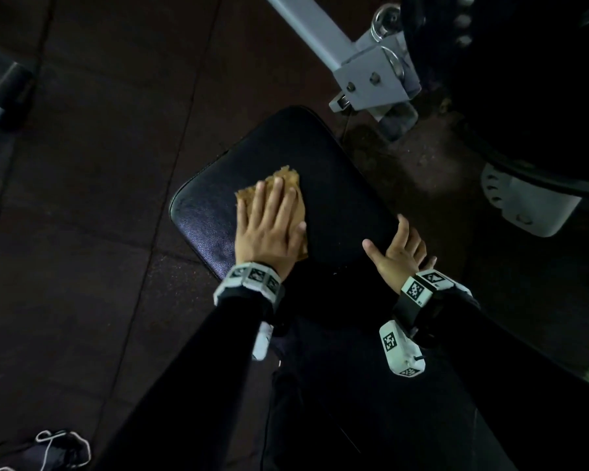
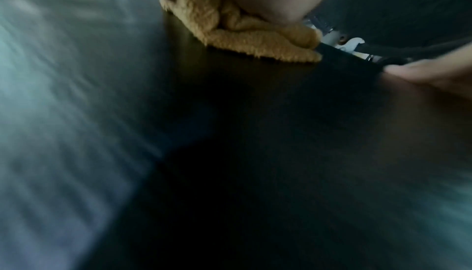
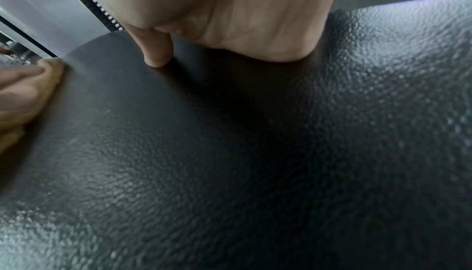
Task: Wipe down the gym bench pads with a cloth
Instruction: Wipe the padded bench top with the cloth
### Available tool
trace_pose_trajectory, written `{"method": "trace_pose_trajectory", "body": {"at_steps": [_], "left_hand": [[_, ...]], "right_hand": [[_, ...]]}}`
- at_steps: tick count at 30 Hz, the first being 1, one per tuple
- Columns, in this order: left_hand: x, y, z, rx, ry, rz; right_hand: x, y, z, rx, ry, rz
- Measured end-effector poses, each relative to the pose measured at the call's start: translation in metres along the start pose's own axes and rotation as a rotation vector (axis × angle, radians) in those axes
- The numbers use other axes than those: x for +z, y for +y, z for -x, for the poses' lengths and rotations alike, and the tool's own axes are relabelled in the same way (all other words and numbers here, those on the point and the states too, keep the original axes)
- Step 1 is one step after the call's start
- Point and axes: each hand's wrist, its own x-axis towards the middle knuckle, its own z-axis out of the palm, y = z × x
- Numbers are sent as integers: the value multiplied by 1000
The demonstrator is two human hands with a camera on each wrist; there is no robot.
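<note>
Tan cloth lies under the flat left hand; right hand rests relaxed on the pad. Bunched folds could skip patches.

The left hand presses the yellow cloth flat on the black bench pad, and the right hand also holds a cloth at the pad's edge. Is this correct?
Not quite. The right hand holds no cloth; it rests bare on the edge of the black bench pad, as the head view shows. The left hand does press the yellow cloth flat on the pad.
</note>
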Motion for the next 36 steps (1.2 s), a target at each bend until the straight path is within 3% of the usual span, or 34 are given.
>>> {"method": "trace_pose_trajectory", "body": {"at_steps": [3,7,10,15,21,26,29,36], "left_hand": [[-10,-38,-16,-101,31,-5],[-14,-69,-4,-407,103,64],[-7,-61,17,-583,177,162],[11,-15,60,-749,311,404],[33,32,121,-750,300,604],[44,51,143,-906,277,765],[40,39,128,-972,289,750],[12,-33,49,-978,349,620]], "right_hand": [[0,0,0,0,10,-1],[0,-1,0,-5,1,-6],[-1,-2,1,-7,8,-7],[0,-4,0,-3,9,6],[1,-2,-3,-18,5,3],[1,-1,-5,-14,-7,-5],[-1,-1,-6,-11,-20,6],[1,0,-6,-25,8,6]]}}
